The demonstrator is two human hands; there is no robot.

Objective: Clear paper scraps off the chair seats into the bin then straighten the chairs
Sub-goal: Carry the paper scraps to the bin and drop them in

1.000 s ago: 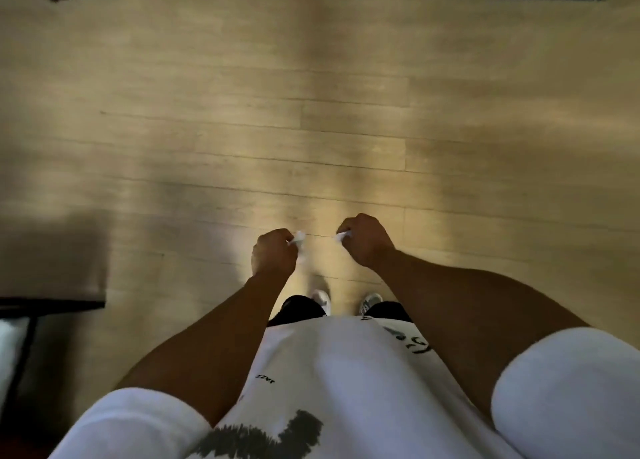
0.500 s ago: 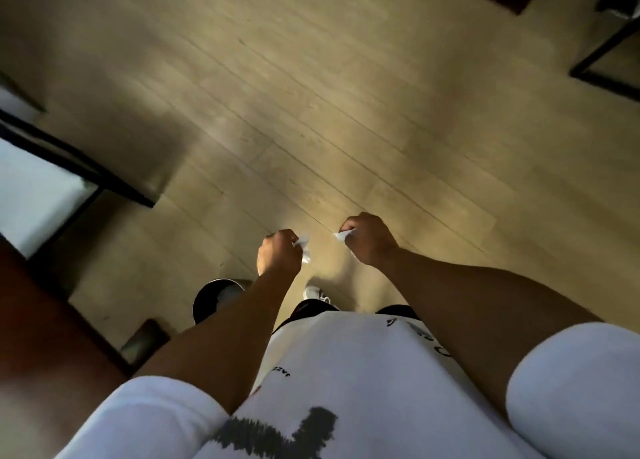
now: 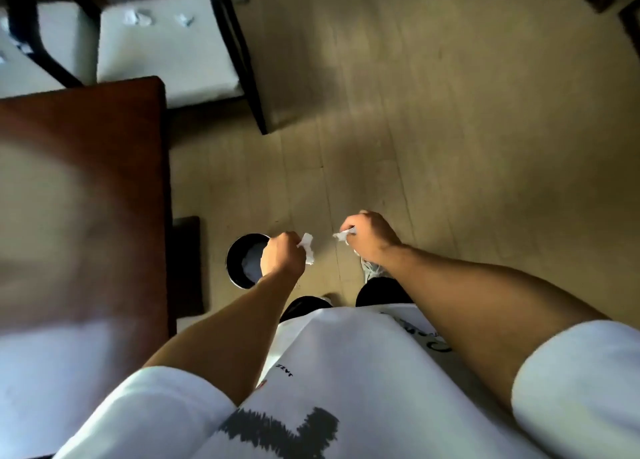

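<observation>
1. The paper scraps are small, white and crumpled. One scrap juts from the left hand; another scrap pokes out of the right hand.
2. Both sit at the centre of the frame, each at the inner edge of its grip. The left hand is over the right rim of the round black bin, which stands on the floor beside the dark wooden surface.
3. Each grip is a tight fist, fingers curled round its scrap.
4. More loose scraps lie on the pale chair seat at upper left.
</observation>
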